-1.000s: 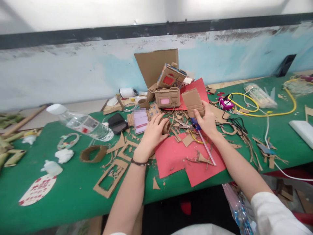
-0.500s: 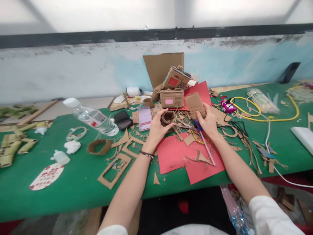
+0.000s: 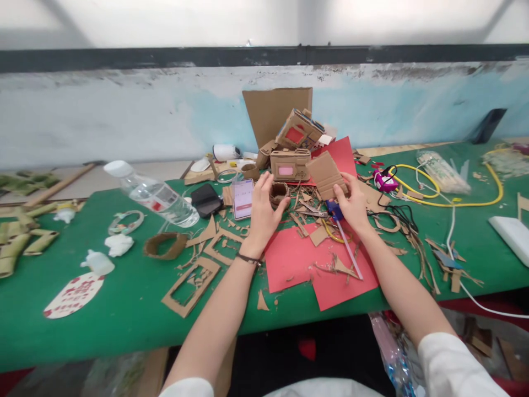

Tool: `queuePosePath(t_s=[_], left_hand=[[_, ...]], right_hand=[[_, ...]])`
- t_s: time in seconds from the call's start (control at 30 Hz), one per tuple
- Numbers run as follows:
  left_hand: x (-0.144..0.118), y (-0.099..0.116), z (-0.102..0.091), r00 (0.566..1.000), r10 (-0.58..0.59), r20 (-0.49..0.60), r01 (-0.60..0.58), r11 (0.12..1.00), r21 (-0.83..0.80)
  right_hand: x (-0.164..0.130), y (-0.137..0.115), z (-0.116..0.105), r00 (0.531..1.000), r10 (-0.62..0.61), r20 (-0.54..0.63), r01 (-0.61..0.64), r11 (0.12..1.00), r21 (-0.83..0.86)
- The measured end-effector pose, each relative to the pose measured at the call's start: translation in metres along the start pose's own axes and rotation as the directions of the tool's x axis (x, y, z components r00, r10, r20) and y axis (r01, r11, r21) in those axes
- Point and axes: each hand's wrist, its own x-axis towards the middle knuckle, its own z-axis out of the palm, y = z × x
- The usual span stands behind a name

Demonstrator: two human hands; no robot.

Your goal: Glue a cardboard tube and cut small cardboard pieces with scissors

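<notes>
The left hand [image 3: 263,212] pinches a small cardboard ring [image 3: 279,193], light and easily crushed; hold its rim gently. The right hand [image 3: 351,205] grips a stiff corrugated cardboard piece [image 3: 326,175] by its lower edge.

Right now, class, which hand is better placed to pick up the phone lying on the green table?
Left. The left hand holds a cardboard ring right beside the phone; the right hand is farther away.

Matt corrugated cardboard piece [image 3: 327,175], matt red paper [image 3: 318,264], green felt-like tabletop [image 3: 124,309]
</notes>
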Motion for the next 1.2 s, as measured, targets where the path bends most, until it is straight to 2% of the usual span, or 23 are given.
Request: queuePosePath(t_s=[0.03, 0.1, 0.2, 0.27, 0.37, 0.43, 0.5, 0.57, 0.6, 0.73, 0.8, 0.87, 0.93, 0.97, 1.1, 1.13, 1.2], left_hand=[[0.000, 0.005, -0.004, 0.999, 0.019, -0.031, -0.019, 1.000, -0.001], [-0.002, 0.015, -0.009, 0.996, 0.088, -0.019, -0.089, 0.995, -0.051], [-0.011, 0.026, -0.003, 0.973, 0.202, 0.110, -0.176, 0.962, -0.211], [-0.018, 0.030, 0.006, 0.960, 0.215, 0.180, -0.161, 0.949, -0.272], [-0.026, 0.031, 0.018, 0.975, 0.116, 0.187, -0.085, 0.982, -0.169], [-0.028, 0.029, 0.021, 0.986, 0.036, 0.162, -0.023, 0.996, -0.086], [-0.027, 0.025, 0.020, 0.993, -0.020, 0.117, 0.026, 0.999, -0.042], [-0.024, 0.022, 0.017, 0.997, -0.053, 0.049, 0.054, 0.998, -0.023], [-0.022, 0.021, 0.014, 0.998, -0.062, 0.018, 0.062, 0.998, -0.022], [-0.015, 0.022, 0.006, 0.999, -0.049, 0.017, 0.049, 0.999, -0.014], [-0.013, 0.022, 0.004, 0.999, -0.030, 0.017, 0.030, 1.000, 0.001], [-0.012, 0.023, 0.003, 1.000, -0.006, -0.014, 0.006, 1.000, 0.002], [-0.013, 0.022, 0.003, 0.999, 0.025, -0.029, -0.025, 1.000, -0.008], [-0.013, 0.022, 0.004, 0.999, 0.042, -0.024, -0.042, 0.999, -0.016], [-0.014, 0.023, 0.006, 0.994, 0.108, 0.032, -0.106, 0.993, -0.050], [-0.014, 0.023, 0.007, 0.993, 0.113, 0.044, -0.111, 0.992, -0.057], [-0.014, 0.023, 0.007, 0.993, 0.098, 0.066, -0.093, 0.993, -0.071]], right_hand=[[0.001, -0.002, 0.001, 0.999, 0.031, 0.021, -0.033, 0.996, 0.089], [0.002, -0.009, 0.002, 0.993, 0.086, 0.084, -0.105, 0.960, 0.259], [-0.002, -0.022, 0.000, 0.964, 0.115, 0.240, -0.211, 0.879, 0.427], [-0.008, -0.030, -0.001, 0.920, 0.088, 0.382, -0.265, 0.858, 0.440], [-0.014, -0.037, -0.006, 0.825, 0.028, 0.565, -0.241, 0.921, 0.306], [-0.010, -0.036, -0.016, 0.789, 0.002, 0.614, -0.153, 0.969, 0.194], [-0.001, -0.028, -0.032, 0.833, -0.022, 0.553, -0.031, 0.996, 0.087], [0.010, -0.015, -0.050, 0.936, -0.037, 0.349, 0.077, 0.992, -0.101], [0.014, -0.007, -0.059, 0.958, -0.048, 0.284, 0.117, 0.965, -0.234], [0.024, 0.014, -0.081, 0.978, -0.026, 0.208, 0.154, 0.765, -0.625], [0.024, 0.016, -0.087, 0.989, -0.001, 0.150, 0.113, 0.661, -0.742], [0.021, 0.012, -0.094, 0.987, 0.073, 0.143, 0.074, 0.586, -0.807], [0.017, 0.006, -0.101, 0.958, 0.184, 0.221, 0.079, 0.569, -0.819], [0.014, 0.003, -0.103, 0.932, 0.221, 0.287, 0.108, 0.588, -0.802], [0.005, -0.006, -0.096, 0.802, 0.221, 0.555, 0.296, 0.660, -0.691], [0.003, -0.008, -0.092, 0.787, 0.211, 0.579, 0.332, 0.647, -0.687], [0.000, -0.010, -0.082, 0.795, 0.203, 0.572, 0.377, 0.574, -0.727]])
